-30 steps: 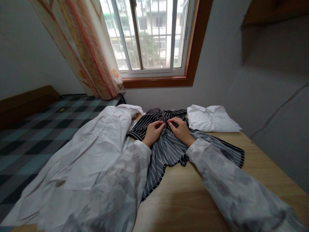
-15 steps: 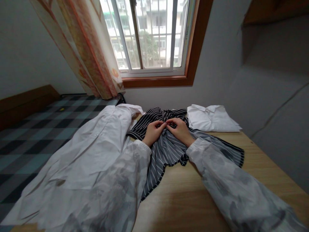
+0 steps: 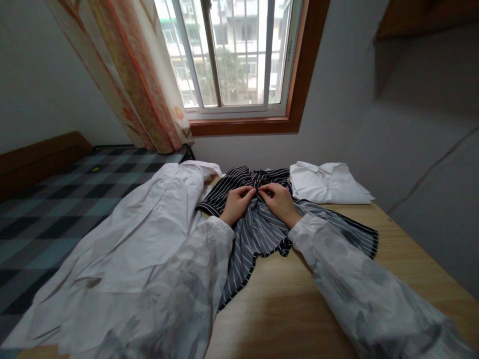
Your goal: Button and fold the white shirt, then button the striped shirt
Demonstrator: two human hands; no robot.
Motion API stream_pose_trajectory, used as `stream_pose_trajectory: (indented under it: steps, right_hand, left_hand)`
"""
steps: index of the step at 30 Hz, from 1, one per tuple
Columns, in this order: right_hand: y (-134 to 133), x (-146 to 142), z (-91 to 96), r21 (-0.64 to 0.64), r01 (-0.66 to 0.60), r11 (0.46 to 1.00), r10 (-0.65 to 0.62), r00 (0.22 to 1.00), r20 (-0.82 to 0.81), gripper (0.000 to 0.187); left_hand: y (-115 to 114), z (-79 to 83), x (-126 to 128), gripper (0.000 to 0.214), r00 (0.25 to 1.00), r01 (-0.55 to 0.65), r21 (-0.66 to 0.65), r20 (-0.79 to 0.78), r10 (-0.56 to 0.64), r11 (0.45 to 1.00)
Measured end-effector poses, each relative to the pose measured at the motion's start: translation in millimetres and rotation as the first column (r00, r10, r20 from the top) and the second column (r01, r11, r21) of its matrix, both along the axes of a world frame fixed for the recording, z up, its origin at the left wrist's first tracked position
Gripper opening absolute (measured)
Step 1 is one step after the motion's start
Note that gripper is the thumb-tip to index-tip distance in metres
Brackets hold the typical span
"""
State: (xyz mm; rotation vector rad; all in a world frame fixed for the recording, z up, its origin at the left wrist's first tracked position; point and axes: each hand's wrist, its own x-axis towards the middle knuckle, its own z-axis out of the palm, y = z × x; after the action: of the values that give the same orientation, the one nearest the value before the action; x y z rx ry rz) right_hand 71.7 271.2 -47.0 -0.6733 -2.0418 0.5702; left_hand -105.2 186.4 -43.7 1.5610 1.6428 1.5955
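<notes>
A black shirt with thin white stripes (image 3: 262, 229) lies spread on the wooden table (image 3: 284, 304). My left hand (image 3: 236, 203) and my right hand (image 3: 279, 199) rest on its chest, just below the collar. Both hands have their fingers pinched on the shirt's front edges, and the fingertips nearly meet at the middle. What lies between the fingertips is too small to make out. Both my arms wear pale patterned sleeves.
A large white shirt (image 3: 142, 234) lies unfolded to the left, draped over the table edge. A folded white shirt (image 3: 329, 183) sits at the back right. A checked bed cover (image 3: 45, 209) is at left, a window (image 3: 232, 55) and curtain (image 3: 138, 75) behind.
My hands stay at the same spot on the striped shirt. Only the fingers shift slightly at the front edges.
</notes>
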Motion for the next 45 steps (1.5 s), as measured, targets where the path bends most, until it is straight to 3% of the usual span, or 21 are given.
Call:
stream_pose_trajectory:
  steps: [7, 18, 24, 31, 40, 45]
  right_hand:
    - [-1.0, 0.2, -0.2, -0.01, -0.01, 1.0, 0.009, 1.0, -0.03, 0.008]
    - [-9.3, 0.3, 3.1, 0.109, -0.03, 0.994, 0.016, 0.992, 0.123, 0.01]
    - [-7.9, 0.4, 4.2, 0.056, -0.083, 0.995, 0.075, 0.989, 0.128, 0.012]
    - [-5.9, 0.2, 8.1, -0.053, -0.162, 0.985, 0.163, 0.986, 0.021, 0.014]
    - [-8.1, 1.3, 9.6, -0.035, -0.157, 0.987, 0.158, 0.987, 0.023, 0.018]
    - [-6.0, 1.2, 8.4, -0.108, -0.194, 0.975, 0.191, 0.981, -0.043, 0.022]
  left_hand:
    - [0.9, -1.6, -1.5, 0.037, 1.0, 0.0, 0.003, 0.001, 0.0, 1.0]
    - [0.2, 0.1, -0.7, 0.035, 0.999, -0.005, -0.021, 0.035, 0.006, 1.0]
    - [1.4, -0.2, 0.2, 0.04, 0.997, 0.034, -0.019, 0.067, -0.033, 0.999]
    - [2.6, -2.0, 0.0, 0.038, 0.998, 0.054, -0.002, 0.033, -0.054, 0.999]
    - [0.2, 0.6, 3.0, 0.048, 0.996, 0.067, -0.026, 0.057, -0.066, 0.997]
    - [2.2, 0.9, -1.3, 0.052, 0.983, 0.082, -0.027, 0.168, -0.076, 0.996]
